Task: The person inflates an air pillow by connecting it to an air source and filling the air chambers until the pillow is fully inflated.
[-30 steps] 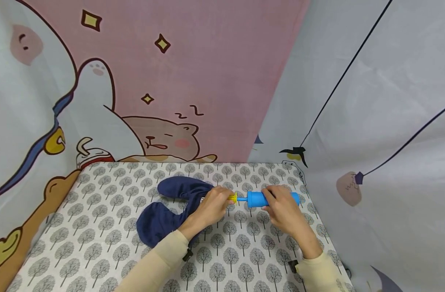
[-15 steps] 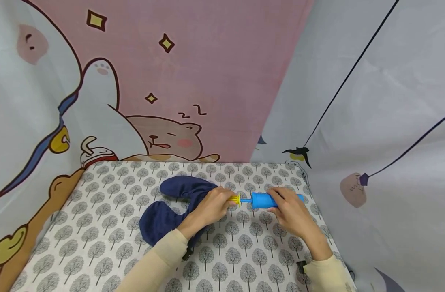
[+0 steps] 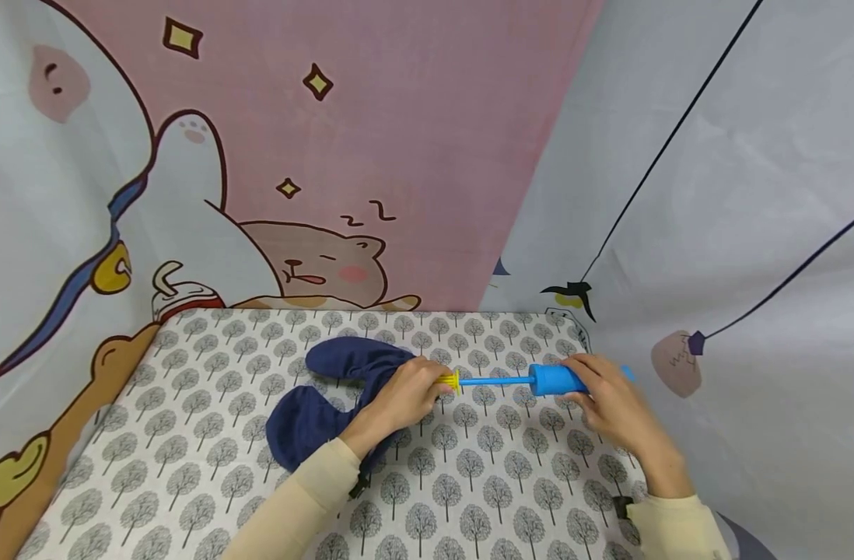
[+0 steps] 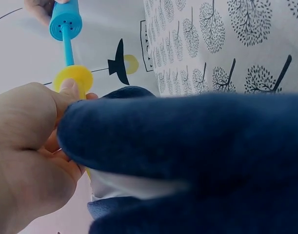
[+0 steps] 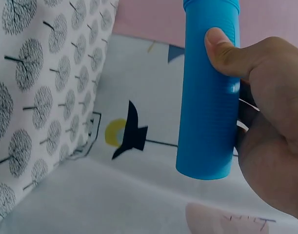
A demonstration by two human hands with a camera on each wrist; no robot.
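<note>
A blue hand pump (image 3: 549, 380) lies crosswise above the table, its thin rod (image 3: 500, 381) drawn well out of the barrel. My right hand (image 3: 612, 400) grips the barrel, thumb along its side in the right wrist view. At the rod's other end, my left hand (image 3: 407, 390) pinches the yellow flanged end piece (image 4: 74, 75) between thumb and fingers. Beside and under that hand is a navy U-shaped fabric neck pillow (image 3: 297, 432), its two rounded arms toward the left. Where the yellow piece meets the pillow is hidden by the left hand.
A white cloth with grey tree prints (image 3: 462, 482) covers the table. Behind it hangs a pink curtain (image 3: 427, 140) with cartoon animals. A pale curtain (image 3: 763, 311) closes off the right side, near the right forearm.
My right hand has moved right with the pump barrel, so much more of the rod shows. The left hand and neck pillow have stayed nearly in place.
</note>
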